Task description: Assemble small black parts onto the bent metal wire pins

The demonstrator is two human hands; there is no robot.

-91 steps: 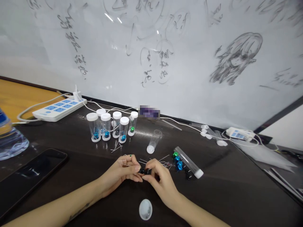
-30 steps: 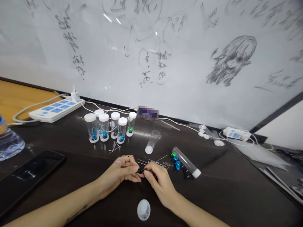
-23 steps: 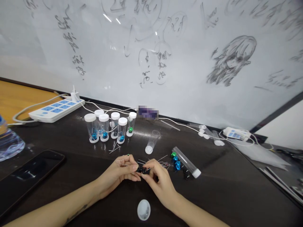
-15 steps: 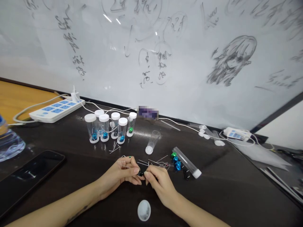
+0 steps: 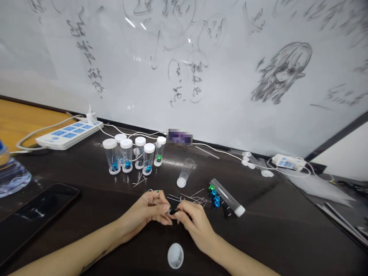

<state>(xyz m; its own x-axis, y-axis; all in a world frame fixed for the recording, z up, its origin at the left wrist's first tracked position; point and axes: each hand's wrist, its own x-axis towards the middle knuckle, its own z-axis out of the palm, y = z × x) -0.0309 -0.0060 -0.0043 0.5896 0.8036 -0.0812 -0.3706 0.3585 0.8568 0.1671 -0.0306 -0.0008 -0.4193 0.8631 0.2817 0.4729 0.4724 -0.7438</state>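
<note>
My left hand (image 5: 146, 212) and my right hand (image 5: 194, 224) meet fingertip to fingertip over the dark table (image 5: 273, 237). Both pinch one small black part (image 5: 171, 211) between them. Thin metal pins (image 5: 189, 198) lie scattered just beyond my fingers. Small blue and green parts (image 5: 214, 196) sit to the right, beside a clear tube (image 5: 228, 197) lying on its side with a white cap. A loose white cap (image 5: 175, 255) lies near me, between my wrists.
Several capped vials (image 5: 132, 153) with blue or green parts stand at the back left. An open tube (image 5: 185, 171) lies behind the pins. A power strip (image 5: 69, 132), a black phone (image 5: 28, 216) and a water bottle (image 5: 10, 172) are on the left. A whiteboard (image 5: 201, 69) rises behind.
My right fingers spread and closed again around the black part between the hands. Both hands stay in the same spot on the table.
</note>
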